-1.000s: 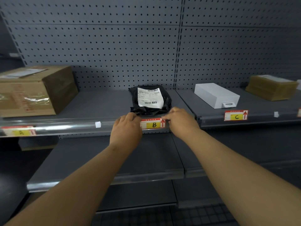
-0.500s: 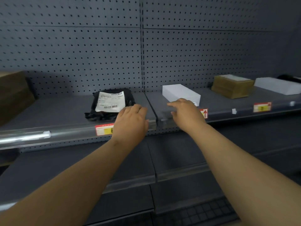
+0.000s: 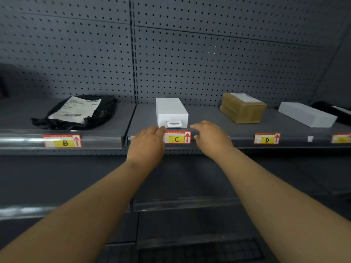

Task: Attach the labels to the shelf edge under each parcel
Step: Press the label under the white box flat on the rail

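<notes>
A red and yellow label marked C [image 3: 177, 138] sits in the shelf edge strip [image 3: 106, 142] under a white box [image 3: 171, 112]. My left hand [image 3: 147, 145] touches the label's left end and my right hand [image 3: 210, 138] hovers at its right end, fingers relaxed, holding nothing. Label B [image 3: 62, 141] sits under a black bag parcel [image 3: 77, 112]. Label D [image 3: 266, 138] sits under a brown carton [image 3: 243, 108]. Another label [image 3: 341, 138] shows at the far right, below a long white box [image 3: 306, 114].
A grey pegboard back wall [image 3: 190, 63] rises behind the shelf. A lower shelf [image 3: 180, 202] juts out beneath my forearms. A dark parcel [image 3: 334, 109] lies at the far right edge. A small white tab [image 3: 310, 138] sticks on the strip right of label D.
My view and both hands have shifted right along the shelf, from label B under the black bag to label C under the white box.
</notes>
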The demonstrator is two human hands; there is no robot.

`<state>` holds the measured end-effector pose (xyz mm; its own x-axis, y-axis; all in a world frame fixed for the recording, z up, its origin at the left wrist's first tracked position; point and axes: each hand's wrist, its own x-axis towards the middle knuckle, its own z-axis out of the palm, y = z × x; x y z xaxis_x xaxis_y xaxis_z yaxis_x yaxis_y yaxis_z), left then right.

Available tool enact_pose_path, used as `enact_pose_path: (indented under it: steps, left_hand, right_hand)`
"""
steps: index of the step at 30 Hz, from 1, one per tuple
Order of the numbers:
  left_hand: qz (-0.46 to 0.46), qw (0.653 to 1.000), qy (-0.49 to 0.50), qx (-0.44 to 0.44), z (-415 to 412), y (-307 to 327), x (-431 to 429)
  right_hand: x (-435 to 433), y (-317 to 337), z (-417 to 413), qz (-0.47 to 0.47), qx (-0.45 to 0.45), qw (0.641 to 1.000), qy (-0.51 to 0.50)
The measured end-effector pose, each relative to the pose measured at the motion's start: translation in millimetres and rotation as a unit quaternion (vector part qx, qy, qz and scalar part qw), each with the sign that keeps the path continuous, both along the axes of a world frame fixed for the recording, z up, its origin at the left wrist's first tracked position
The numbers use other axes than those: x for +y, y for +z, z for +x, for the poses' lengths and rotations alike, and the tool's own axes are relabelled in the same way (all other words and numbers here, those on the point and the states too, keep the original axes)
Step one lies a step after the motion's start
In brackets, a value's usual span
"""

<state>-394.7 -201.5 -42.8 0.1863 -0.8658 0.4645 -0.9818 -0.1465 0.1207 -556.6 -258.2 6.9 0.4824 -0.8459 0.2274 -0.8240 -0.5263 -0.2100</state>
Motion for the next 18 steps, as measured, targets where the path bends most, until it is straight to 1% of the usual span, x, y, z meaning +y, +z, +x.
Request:
enact_pose_path:
  steps: [4, 8, 12, 18]
  left_hand:
    - [0.0, 1.0, 0.018, -0.01, -3.7, -4.7, -2.7]
    - [0.005, 1.0, 0.014, -0.021, -2.8, -6.4, -2.2]
    - [-0.001, 1.0, 0.009, -0.02, -0.4, -6.4, -2.9]
    - [-0.012, 1.0, 0.001, -0.015, 0.6, -7.6, -2.7]
  right_hand:
    - [-7.6, -9.0, 0.4, 0.0, 0.005, 1.0, 0.028]
    - [-11.7, -18.4, 1.3, -0.02, 0.017, 0.998, 0.049]
    - [-14.9, -23.0, 1.2, -0.029, 0.021, 0.998, 0.05]
    - [-16.0, -23.3, 2.6, -0.026, 0.001, 0.999, 0.048]
